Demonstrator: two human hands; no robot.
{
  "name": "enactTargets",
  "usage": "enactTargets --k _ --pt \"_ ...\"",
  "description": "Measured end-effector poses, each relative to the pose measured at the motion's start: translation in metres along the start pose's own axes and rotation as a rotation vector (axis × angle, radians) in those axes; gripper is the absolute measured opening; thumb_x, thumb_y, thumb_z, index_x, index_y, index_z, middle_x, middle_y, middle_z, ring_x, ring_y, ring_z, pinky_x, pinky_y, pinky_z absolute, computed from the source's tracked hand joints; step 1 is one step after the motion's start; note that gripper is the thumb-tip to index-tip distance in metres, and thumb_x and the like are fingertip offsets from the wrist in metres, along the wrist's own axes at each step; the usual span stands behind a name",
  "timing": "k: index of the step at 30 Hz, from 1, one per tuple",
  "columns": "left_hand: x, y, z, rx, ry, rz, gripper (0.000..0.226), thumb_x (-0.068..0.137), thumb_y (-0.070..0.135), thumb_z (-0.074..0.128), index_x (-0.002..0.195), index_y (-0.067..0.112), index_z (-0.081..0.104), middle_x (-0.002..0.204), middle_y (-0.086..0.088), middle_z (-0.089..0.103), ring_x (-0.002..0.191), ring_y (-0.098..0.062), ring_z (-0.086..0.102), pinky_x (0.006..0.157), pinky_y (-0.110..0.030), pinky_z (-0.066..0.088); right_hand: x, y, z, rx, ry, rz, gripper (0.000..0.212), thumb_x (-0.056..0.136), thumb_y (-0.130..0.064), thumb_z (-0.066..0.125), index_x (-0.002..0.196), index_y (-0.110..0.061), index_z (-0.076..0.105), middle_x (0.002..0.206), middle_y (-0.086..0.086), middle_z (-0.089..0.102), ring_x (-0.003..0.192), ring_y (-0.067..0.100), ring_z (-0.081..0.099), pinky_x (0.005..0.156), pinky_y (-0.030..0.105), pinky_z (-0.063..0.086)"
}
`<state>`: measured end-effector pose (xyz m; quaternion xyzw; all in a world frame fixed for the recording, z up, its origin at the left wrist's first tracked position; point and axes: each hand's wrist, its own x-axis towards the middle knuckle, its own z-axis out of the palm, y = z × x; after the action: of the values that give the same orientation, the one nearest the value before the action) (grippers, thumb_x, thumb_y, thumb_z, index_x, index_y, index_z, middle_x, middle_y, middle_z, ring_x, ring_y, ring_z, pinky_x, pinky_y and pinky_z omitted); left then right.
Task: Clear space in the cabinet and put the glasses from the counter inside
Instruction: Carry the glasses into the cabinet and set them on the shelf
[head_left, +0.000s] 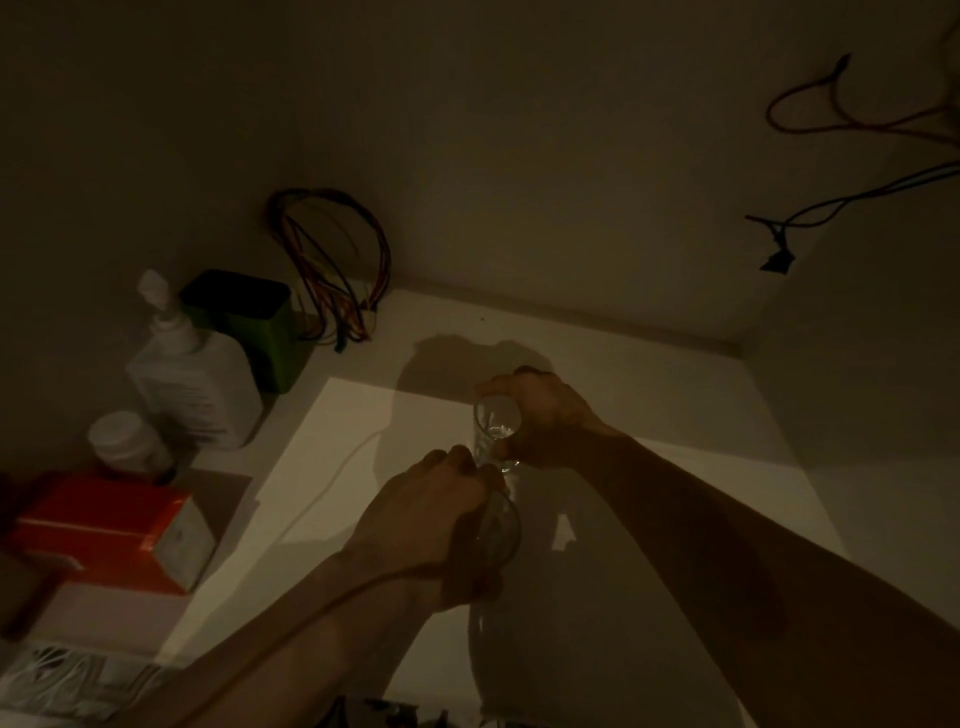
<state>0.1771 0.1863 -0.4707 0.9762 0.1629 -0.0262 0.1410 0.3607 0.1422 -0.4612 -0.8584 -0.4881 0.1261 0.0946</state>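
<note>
I look into a dim cabinet with a white shelf floor (649, 395). My right hand (545, 415) grips a clear drinking glass (496, 421) from the right, holding it upright on or just above the shelf near its middle. My left hand (426, 514) is wrapped around a second clear glass (501, 525) right in front of the first one. The two glasses are almost touching. Both forearms reach in from the bottom of the view.
Along the left wall stand a white pump bottle (192, 384), a green box (254, 322), a small white jar (122, 439) and a red-and-white carton (114, 525). A bundle of coloured wires (337, 265) hangs in the back left corner; more wires (857, 109) dangle at the upper right.
</note>
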Motion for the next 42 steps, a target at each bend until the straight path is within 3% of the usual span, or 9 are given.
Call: enactTargets --k 14,17,20,23,25,27,34,39,42 --pt "0.009 -0.003 0.015 -0.035 0.098 -0.002 0.097 0.068 0.067 0.078 0.148 0.033 0.035 0.145 0.001 0.040 0.123 -0.021 0.046 0.098 -0.034 0.044 0.016 -0.005 0.011 0.053 0.046 -0.055 0.089 0.077 -0.042 0.084 0.152 -0.028 0.038 0.154 0.000 0.044 0.140 0.022 0.041 0.111 0.029 0.033" --pt "0.005 -0.006 0.013 -0.101 0.094 -0.013 0.101 0.064 0.083 0.065 0.148 0.042 0.026 0.145 0.007 0.041 0.122 -0.018 0.047 0.095 -0.033 0.043 0.005 0.004 0.012 0.139 0.175 -0.016 0.080 0.082 -0.058 0.072 0.150 -0.029 0.042 0.152 0.000 0.044 0.139 0.022 0.042 0.112 0.035 0.038" --pt "-0.004 -0.019 0.004 -0.066 0.147 -0.034 0.101 0.065 0.098 0.038 0.149 0.043 0.028 0.146 0.009 0.043 0.122 -0.017 0.049 0.097 -0.034 0.041 -0.019 0.018 0.011 0.186 0.263 0.110 0.082 0.081 -0.082 0.043 0.146 -0.030 0.047 0.149 0.001 0.048 0.135 0.023 0.047 0.107 0.046 0.044" --pt "-0.012 -0.038 -0.005 0.043 0.145 -0.144 0.100 0.070 0.097 0.015 0.154 0.043 0.019 0.163 0.005 0.022 0.145 -0.020 0.026 0.119 -0.044 0.020 -0.049 0.038 0.010 0.109 0.109 0.302 0.100 0.068 -0.095 0.014 0.150 -0.041 0.034 0.156 0.001 0.037 0.141 0.027 0.036 0.111 0.058 0.035" --pt "-0.015 -0.047 -0.010 0.040 0.060 -0.220 0.098 0.071 0.095 0.004 0.155 0.046 0.010 0.167 0.005 0.005 0.152 -0.018 0.003 0.122 -0.051 0.002 -0.068 0.047 0.013 0.042 0.025 0.357 0.097 0.071 -0.097 0.010 0.151 -0.044 0.029 0.161 0.002 0.030 0.145 0.030 0.031 0.112 0.064 0.029" --pt "-0.014 -0.048 -0.016 0.027 -0.011 -0.247 0.097 0.071 0.095 0.007 0.156 0.047 0.006 0.168 0.005 0.000 0.153 -0.018 -0.004 0.122 -0.053 -0.003 -0.085 0.051 0.017 -0.019 -0.020 0.387 0.094 0.075 -0.095 0.010 0.150 -0.044 0.029 0.163 0.002 0.028 0.146 0.030 0.030 0.113 0.067 0.025" --pt "-0.011 -0.018 -0.036 0.027 -0.049 -0.252 0.099 0.072 0.096 0.015 0.157 0.044 0.009 0.167 0.002 0.010 0.151 -0.022 0.010 0.122 -0.053 0.006 -0.119 0.034 -0.001 -0.070 -0.086 0.410 0.105 0.067 -0.098 -0.004 0.152 -0.044 0.026 0.164 0.003 0.026 0.148 0.034 0.026 0.113 0.071 0.016" --pt "-0.038 0.011 -0.069 0.064 -0.125 -0.231 0.094 0.075 0.094 0.022 0.155 0.045 0.013 0.165 0.003 0.015 0.149 -0.023 0.015 0.120 -0.055 0.010 -0.157 0.008 -0.036 -0.058 -0.095 0.450 0.101 0.069 -0.097 -0.003 0.150 -0.045 0.031 0.161 0.000 0.031 0.146 0.033 0.030 0.112 0.070 0.019" --pt "-0.070 0.032 -0.104 0.070 -0.182 -0.242 0.097 0.071 0.095 0.019 0.155 0.045 0.016 0.164 0.003 0.018 0.149 -0.024 0.019 0.120 -0.055 0.013 -0.193 -0.015 -0.079 0.013 -0.185 0.485 0.100 0.070 -0.097 0.002 0.151 -0.045 0.028 0.165 0.000 0.022 0.149 0.031 0.022 0.114 0.069 0.014"
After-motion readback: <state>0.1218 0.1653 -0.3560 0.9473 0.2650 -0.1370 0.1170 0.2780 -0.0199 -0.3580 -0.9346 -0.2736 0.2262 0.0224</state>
